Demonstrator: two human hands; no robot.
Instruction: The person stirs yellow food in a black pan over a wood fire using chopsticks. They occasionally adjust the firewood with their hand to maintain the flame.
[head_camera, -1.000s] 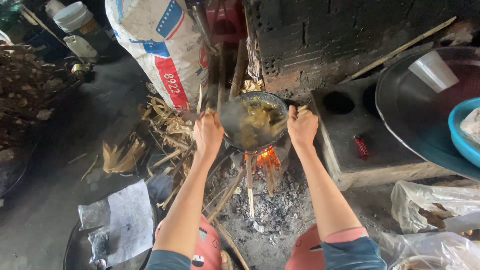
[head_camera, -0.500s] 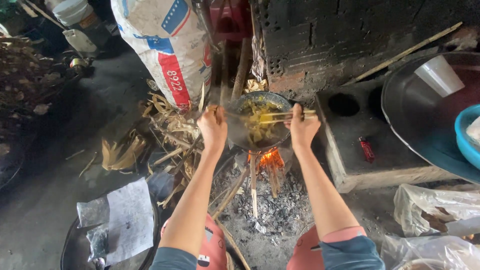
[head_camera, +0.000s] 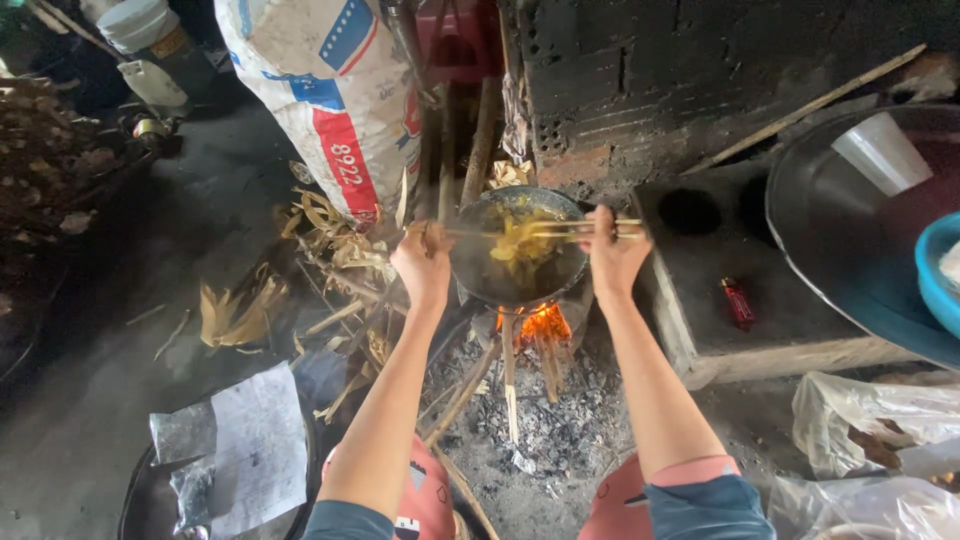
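A round black pan (head_camera: 480, 285) of yellowish food (head_camera: 520, 240) sits over a small wood fire (head_camera: 540, 322). A pair of long wooden chopsticks (head_camera: 545, 232) lies across the pan's top, from one hand to the other. My left hand (head_camera: 423, 262) is closed at the pan's left rim, over the left ends of the sticks. At the right rim my right hand (head_camera: 612, 255) grips their right ends. Whether my fingers also pinch the rim itself is hidden.
Firewood sticks and ash (head_camera: 520, 420) lie under the pan. A brick stove block (head_camera: 720, 290) with a red lighter (head_camera: 738, 302) stands right, beside a large metal tray (head_camera: 850, 250). A printed sack (head_camera: 330, 110) leans behind, with dry husks (head_camera: 240, 310) left and plastic bags (head_camera: 870, 420) at lower right.
The chopsticks now lie across the pan, held at both ends; a second ago my hands were at the pan's sides with no sticks showing. The pan stays over the fire.
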